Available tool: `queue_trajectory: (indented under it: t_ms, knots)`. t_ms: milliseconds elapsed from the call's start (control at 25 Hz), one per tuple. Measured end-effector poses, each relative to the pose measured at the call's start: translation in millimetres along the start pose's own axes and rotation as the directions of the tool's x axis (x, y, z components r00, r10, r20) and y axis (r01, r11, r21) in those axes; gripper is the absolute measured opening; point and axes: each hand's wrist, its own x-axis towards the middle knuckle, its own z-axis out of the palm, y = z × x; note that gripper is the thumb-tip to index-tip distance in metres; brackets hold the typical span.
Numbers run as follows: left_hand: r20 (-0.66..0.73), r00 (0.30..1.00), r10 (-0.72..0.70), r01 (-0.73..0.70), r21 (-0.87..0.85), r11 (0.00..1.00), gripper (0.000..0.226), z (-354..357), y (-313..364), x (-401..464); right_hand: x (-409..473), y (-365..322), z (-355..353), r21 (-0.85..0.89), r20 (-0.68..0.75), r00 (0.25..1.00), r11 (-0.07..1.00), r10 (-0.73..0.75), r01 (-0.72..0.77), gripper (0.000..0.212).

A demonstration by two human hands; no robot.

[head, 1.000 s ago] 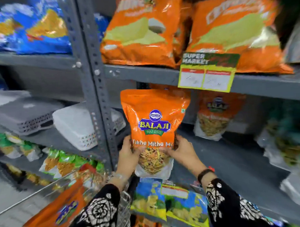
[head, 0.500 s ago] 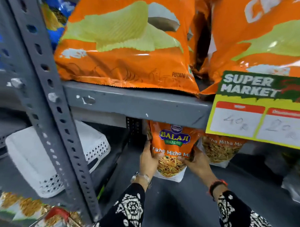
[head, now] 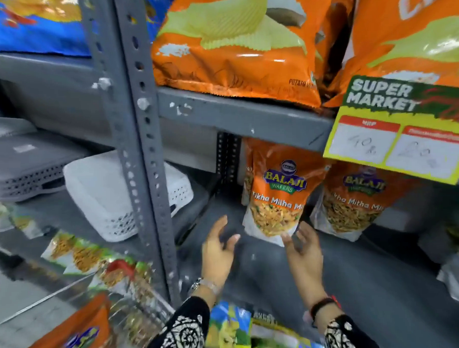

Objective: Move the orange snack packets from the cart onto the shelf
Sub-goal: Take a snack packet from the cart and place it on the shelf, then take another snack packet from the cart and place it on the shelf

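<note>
An orange Balaji snack packet (head: 278,187) stands upright on the grey shelf (head: 357,278), under the upper shelf's edge. A second orange packet (head: 354,198) stands just right of it, and another peeks out behind its left side. My left hand (head: 218,249) is open, palm up, a little left of and below the packet, not touching it. My right hand (head: 302,245) is open too, its fingertips close to the packet's lower right corner. In the wire cart (head: 116,315) at bottom left lies another orange packet (head: 70,338).
A perforated grey upright (head: 141,151) stands left of my hands. Big orange chip bags (head: 234,43) fill the shelf above, with a yellow price tag (head: 399,139) hanging from its edge. White baskets (head: 120,196) sit on the left bay. Blue-yellow packets (head: 236,329) lie below.
Both hands have let go of the orange packet and drawn back toward me, fingers spread. The packet now stands by itself on the shelf. The camera has moved back slightly.
</note>
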Motion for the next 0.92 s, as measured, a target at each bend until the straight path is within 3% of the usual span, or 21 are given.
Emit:
queue_trajectory:
  t_ms: [160,280,400,640,800,920]
  knots:
    - [-0.235,0.971,-0.041,0.066,0.097,0.993,0.035,-82.7,-26.0,-76.4,-74.7,20.1,35.8,-0.091,0.316,0.946,0.99,-0.075,0.109,0.037]
    - [-0.387,0.911,-0.143,0.216,0.152,0.965,0.041,-149.5,-49.1,-123.9,-119.4,35.8,71.9,-0.172,0.579,0.813,0.966,-0.06,0.194,0.032]
    - [-0.517,0.806,-0.289,0.395,0.105,0.913,0.052,-207.5,-78.5,-158.0,-152.5,49.5,123.7,-0.233,0.765,0.645,0.933,0.001,0.275,0.035]
    - [-0.509,0.624,-0.593,0.668,-0.047,0.743,0.072,-265.8,-149.1,-153.4,-167.9,95.7,224.0,-0.437,0.857,0.427,0.847,0.29,0.302,0.061]
    - [-0.469,0.592,-0.656,0.67,-0.167,0.723,0.081,-289.6,-196.1,-114.6,-159.0,142.4,290.8,-0.561,0.824,0.315,0.761,0.472,0.327,0.086]
    - [-0.494,0.567,-0.659,0.711,-0.109,0.694,0.077,-295.8,-243.4,-96.2,-153.8,180.3,332.4,-0.552,0.832,0.254,0.783,0.494,0.286,0.086]
